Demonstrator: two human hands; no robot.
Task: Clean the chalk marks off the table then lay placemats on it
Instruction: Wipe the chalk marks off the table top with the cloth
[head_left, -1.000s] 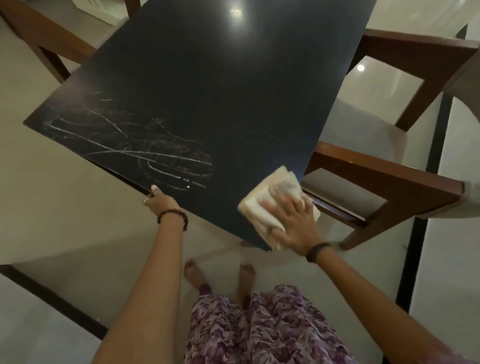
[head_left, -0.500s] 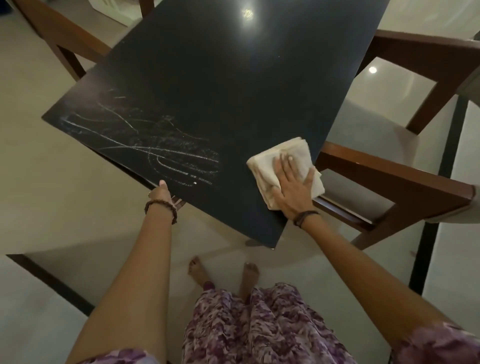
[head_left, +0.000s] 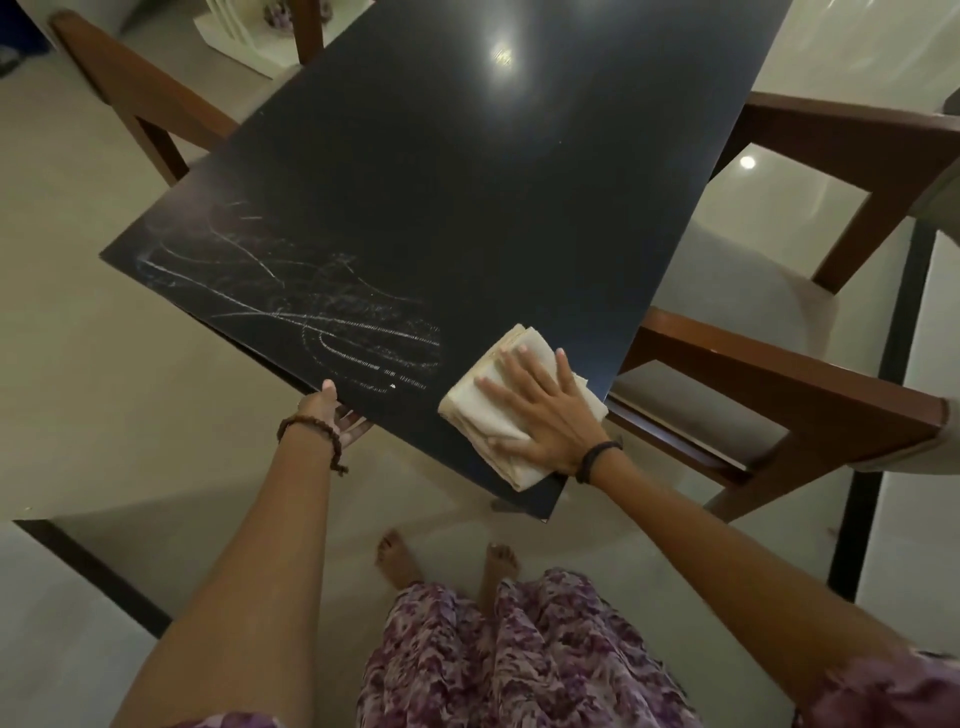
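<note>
Right hand (head_left: 540, 415) flat, fingers spread, pressing the cloth (head_left: 511, 410) beside the chalk marks (head_left: 311, 322); left hand (head_left: 332, 410) grips the table (head_left: 467, 182) edge, likely steadying it.

A glossy black rectangular table (head_left: 467, 208) carries white chalk scribbles (head_left: 311, 317) near its left corner and a folded cream cloth (head_left: 498, 421) beside them at its near edge

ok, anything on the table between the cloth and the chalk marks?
Nothing visible. The right hand presses the cloth flat on the table, just right of the chalk marks, with only bare dark surface between. The left hand holds the table's near edge.
</note>
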